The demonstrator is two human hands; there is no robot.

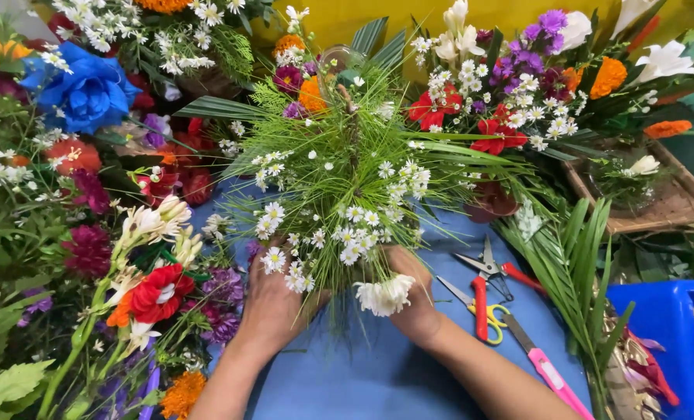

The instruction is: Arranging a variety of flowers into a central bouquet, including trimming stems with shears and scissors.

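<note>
- Your left hand [273, 307] and right hand [415, 299] are both wrapped around the base of the bouquet [339, 194], fingers curled closed on the stems.
- That bunch of small white daisies and thin green needles sits mid-tabletop [362, 373], on the blue cover.
- Red-handled scissors [479, 299] and a pink utility knife [545, 365] lie just right of your right hand.
- Palm leaves [580, 272] sit toward the right edge.

bouquet [339, 194] centre on cloth [378, 373] | scissors [483, 299] right | cutter [545, 369] right of scissors
</note>
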